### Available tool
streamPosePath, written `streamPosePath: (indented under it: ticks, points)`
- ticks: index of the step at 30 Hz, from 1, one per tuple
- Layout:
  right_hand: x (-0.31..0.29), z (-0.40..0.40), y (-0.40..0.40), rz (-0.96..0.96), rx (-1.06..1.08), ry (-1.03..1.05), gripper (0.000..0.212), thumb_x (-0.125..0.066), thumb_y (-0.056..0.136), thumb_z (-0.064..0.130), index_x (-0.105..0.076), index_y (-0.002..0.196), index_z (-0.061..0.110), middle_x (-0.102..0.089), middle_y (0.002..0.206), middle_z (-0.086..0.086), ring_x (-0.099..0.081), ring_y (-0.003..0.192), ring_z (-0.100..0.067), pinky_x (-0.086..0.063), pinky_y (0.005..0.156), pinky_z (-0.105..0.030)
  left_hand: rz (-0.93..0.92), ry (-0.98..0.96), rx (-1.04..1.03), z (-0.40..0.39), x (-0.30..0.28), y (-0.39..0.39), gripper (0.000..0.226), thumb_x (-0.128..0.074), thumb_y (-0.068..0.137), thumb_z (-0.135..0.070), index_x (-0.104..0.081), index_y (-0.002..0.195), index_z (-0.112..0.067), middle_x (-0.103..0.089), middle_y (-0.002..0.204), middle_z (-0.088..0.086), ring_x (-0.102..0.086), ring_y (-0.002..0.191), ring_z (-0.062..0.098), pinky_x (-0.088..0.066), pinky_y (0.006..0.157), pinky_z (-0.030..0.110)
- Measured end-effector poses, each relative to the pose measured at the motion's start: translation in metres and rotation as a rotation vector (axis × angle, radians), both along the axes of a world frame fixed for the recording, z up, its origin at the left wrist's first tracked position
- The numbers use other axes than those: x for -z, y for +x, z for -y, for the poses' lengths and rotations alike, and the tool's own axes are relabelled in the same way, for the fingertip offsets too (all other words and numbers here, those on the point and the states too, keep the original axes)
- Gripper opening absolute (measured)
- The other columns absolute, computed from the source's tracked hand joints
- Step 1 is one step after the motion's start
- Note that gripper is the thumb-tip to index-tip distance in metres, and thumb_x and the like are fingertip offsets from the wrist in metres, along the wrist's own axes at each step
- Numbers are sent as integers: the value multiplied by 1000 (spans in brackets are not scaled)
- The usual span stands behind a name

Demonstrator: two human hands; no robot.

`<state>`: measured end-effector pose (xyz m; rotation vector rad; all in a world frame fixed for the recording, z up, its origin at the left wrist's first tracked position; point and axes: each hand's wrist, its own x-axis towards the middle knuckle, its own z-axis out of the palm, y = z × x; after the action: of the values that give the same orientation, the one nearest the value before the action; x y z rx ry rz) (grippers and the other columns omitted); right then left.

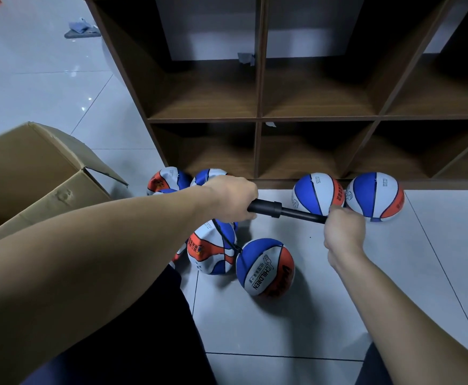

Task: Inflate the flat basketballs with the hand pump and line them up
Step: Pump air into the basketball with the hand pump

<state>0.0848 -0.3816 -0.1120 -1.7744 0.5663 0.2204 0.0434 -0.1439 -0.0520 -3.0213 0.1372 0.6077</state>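
My left hand [231, 198] grips the barrel of the black hand pump [274, 209], held level above the floor. My right hand [342, 232] grips the pump's handle end, with the thin rod drawn partly out. A black hose [226, 240] runs from the barrel down to a blue, white and orange basketball [266, 268] on the tiles. Another ball [213, 254] lies just left of it. Two round balls [317, 194] [376, 196] stand side by side against the shelf base on the right. More balls [169, 179] sit behind my left hand, partly hidden.
A brown wooden cubby shelf [258, 118] stands ahead, its compartments bare. An open cardboard box [32, 173] sits at the left. My dark-trousered legs [133, 329] fill the lower frame. A grey cloth [81, 30] lies on the tiles far left.
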Motion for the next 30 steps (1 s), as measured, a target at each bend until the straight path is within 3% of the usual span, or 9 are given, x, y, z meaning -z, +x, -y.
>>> streamPosePath:
  ticks: [9, 16, 25, 30]
  points:
    - [-2, -35, -28, 89, -155, -82, 33, -44, 99, 14, -33, 68, 14, -38, 67, -2, -34, 64, -26, -30, 63, -38, 23, 16, 25, 15, 2, -10, 35, -60, 104, -47, -49, 76, -28, -61, 78, -3, -61, 69, 18, -57, 63, 37]
    - [-11, -52, -39, 171, -211, -93, 38, -44, 103, 16, -36, 66, 15, -43, 69, -2, -39, 64, -23, -31, 59, -37, 34, 13, 55, 24, 0, -13, 27, -59, 104, -48, -62, 91, -25, -63, 78, -3, -66, 71, 22, -62, 70, 41]
    - [-10, -48, -39, 135, -262, -40, 38, -46, 104, 16, -35, 67, 17, -40, 66, 0, -37, 60, -21, -31, 57, -33, -4, 25, 77, 24, 3, -9, 29, -59, 104, -52, -64, 97, -24, -64, 80, -3, -66, 74, 22, -63, 72, 43]
    - [-4, -35, -24, 49, -263, -23, 24, -48, 95, 17, -35, 75, 18, -32, 68, -4, -30, 65, -24, -25, 60, -36, -17, 6, 57, 19, 6, -5, 29, -61, 102, -53, -61, 91, -26, -64, 80, -3, -65, 73, 21, -62, 72, 43]
